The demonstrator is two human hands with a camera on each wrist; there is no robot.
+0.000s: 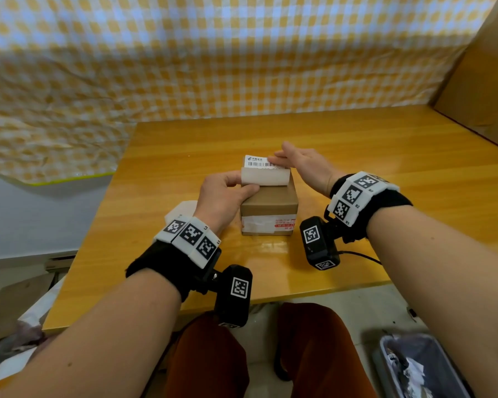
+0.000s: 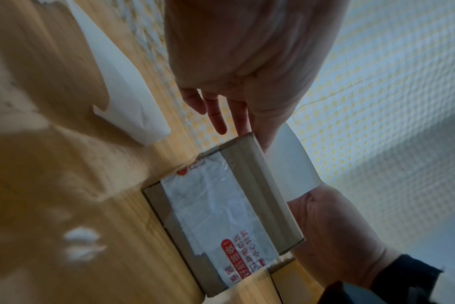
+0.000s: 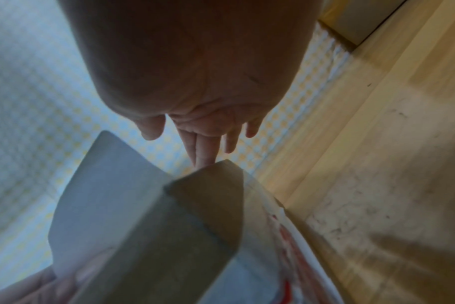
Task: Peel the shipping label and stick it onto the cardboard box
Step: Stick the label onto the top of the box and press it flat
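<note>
A small brown cardboard box stands mid-table, an old torn label on its front face. The white shipping label, barcode up, lies on the far part of the box top. My right hand is stretched flat, and its fingertips press the label's right end. My left hand pinches the curled white backing paper just above the box top, between thumb and fingers. How much of the label has stuck down is hidden.
A loose white sheet lies on the yellow wooden table behind my left wrist. A checkered cloth hangs at the back, and a cardboard panel leans at the right. A bin with paper scraps sits on the floor, lower right.
</note>
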